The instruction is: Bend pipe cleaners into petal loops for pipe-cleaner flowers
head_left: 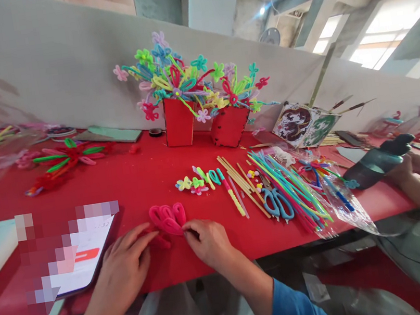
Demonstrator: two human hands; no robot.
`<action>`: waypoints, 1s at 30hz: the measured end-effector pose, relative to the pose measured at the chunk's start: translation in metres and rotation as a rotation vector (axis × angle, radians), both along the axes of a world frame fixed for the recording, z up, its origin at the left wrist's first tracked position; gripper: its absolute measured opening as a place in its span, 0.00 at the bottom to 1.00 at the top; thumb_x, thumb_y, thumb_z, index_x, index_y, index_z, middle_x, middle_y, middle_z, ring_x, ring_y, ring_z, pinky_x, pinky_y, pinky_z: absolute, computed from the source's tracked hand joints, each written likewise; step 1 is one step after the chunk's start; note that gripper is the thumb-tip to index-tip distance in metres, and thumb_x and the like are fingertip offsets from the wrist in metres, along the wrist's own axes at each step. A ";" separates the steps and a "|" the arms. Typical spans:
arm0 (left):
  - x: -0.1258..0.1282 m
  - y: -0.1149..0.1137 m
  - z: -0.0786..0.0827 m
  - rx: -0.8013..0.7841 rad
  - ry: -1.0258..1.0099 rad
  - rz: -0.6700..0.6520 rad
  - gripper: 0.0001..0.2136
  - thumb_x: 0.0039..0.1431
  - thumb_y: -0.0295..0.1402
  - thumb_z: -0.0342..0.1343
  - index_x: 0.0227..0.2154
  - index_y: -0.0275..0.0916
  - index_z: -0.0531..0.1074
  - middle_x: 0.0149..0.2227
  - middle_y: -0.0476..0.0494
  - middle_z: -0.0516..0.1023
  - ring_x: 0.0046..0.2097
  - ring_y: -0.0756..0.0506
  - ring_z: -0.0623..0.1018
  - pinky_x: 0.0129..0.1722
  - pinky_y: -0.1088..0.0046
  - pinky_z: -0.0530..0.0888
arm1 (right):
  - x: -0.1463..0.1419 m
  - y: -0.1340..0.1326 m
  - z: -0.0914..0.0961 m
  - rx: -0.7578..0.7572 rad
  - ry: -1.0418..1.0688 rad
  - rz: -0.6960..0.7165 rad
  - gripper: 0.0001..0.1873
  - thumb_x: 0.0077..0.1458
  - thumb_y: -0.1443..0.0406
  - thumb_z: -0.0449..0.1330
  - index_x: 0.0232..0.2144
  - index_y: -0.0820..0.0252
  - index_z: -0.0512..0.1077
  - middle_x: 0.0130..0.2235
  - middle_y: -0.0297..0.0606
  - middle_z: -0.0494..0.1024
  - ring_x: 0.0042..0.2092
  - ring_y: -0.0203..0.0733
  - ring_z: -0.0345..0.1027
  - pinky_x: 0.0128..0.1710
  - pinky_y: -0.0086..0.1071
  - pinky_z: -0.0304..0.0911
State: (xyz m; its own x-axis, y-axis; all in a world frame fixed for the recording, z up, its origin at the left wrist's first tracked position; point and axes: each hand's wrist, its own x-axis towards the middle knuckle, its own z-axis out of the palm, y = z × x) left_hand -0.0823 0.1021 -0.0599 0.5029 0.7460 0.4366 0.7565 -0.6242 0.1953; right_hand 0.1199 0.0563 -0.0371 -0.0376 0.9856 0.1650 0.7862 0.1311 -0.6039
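A pink pipe-cleaner flower (169, 219) with several looped petals is just above the red table's front edge, between my hands. My right hand (209, 241) pinches its lower right side between thumb and fingertips. On its left, my left hand (129, 255) has its fingers apart, the fingertips close to the loops; whether they touch cannot be made out. Another bit of pink pipe cleaner (160, 241) shows beneath the flower by the left fingers. Small finished pipe-cleaner flowers (197, 182) lie a little beyond my right hand.
Blue scissors (278, 204), wooden sticks (242, 180) and a bundle of coloured pipe cleaners (291, 185) lie to the right. A phone (86, 255) is at left. Two red boxes (180, 122) of pipe-cleaner flowers stand at the back. Another person's hands (400, 174) are beside a dark bottle (372, 164).
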 end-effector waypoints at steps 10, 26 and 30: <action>0.012 -0.014 0.001 0.145 -0.192 0.060 0.14 0.56 0.29 0.44 0.40 0.33 0.73 0.46 0.31 0.73 0.45 0.36 0.74 0.45 0.55 0.70 | 0.000 0.001 0.002 0.091 -0.053 0.016 0.10 0.53 0.65 0.56 0.37 0.57 0.74 0.37 0.37 0.76 0.41 0.41 0.67 0.41 0.30 0.63; 0.020 -0.020 -0.005 0.005 -0.180 0.043 0.13 0.57 0.41 0.48 0.35 0.40 0.74 0.45 0.37 0.76 0.47 0.37 0.74 0.44 0.58 0.72 | -0.002 0.011 -0.004 0.105 0.037 0.072 0.12 0.53 0.68 0.56 0.41 0.58 0.73 0.47 0.36 0.73 0.55 0.41 0.58 0.57 0.36 0.51; 0.020 -0.023 -0.005 0.015 -0.303 0.054 0.12 0.57 0.38 0.48 0.33 0.38 0.74 0.41 0.36 0.76 0.44 0.38 0.75 0.45 0.59 0.72 | -0.001 0.029 0.005 0.147 -0.013 0.123 0.14 0.53 0.69 0.55 0.43 0.61 0.71 0.47 0.36 0.74 0.53 0.39 0.61 0.59 0.36 0.47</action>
